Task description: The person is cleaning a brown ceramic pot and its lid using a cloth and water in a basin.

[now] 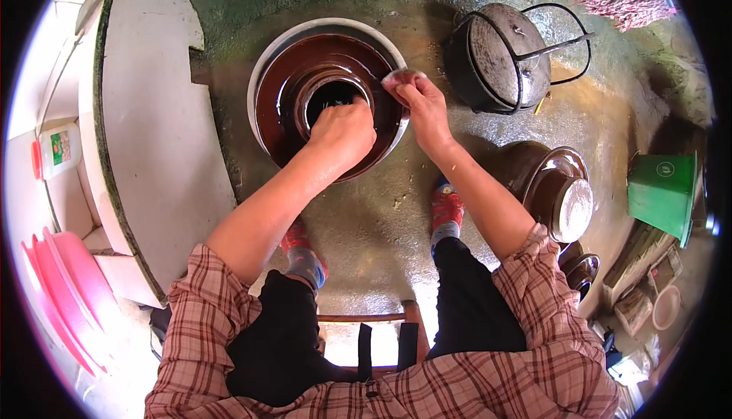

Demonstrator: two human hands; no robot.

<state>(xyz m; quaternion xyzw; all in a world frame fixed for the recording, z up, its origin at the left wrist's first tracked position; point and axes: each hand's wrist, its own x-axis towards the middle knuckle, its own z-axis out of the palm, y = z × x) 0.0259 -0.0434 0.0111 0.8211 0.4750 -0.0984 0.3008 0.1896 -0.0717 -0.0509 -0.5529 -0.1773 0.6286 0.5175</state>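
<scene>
A brown glazed ceramic jar (274,104) stands on the floor in front of me, its round dark mouth inside a wide, wet, glossy collar. A pale grey ring (260,61) runs around the outside of the collar. My left hand (346,133) is curled over the near right side of the mouth and grips its inner rim; some fingertips are hidden. My right hand (426,107) pinches a reddish and whitish cloth or pad (403,77) against the outer rim at the right.
Right of the jar are a lidded black metal pot (509,58) with a hoop handle, another brown jar (532,179) and a green bin (660,193). A pale slab (160,87) lies left, with pink plastic basins (77,287) beyond. My feet flank the wet concrete floor (377,236).
</scene>
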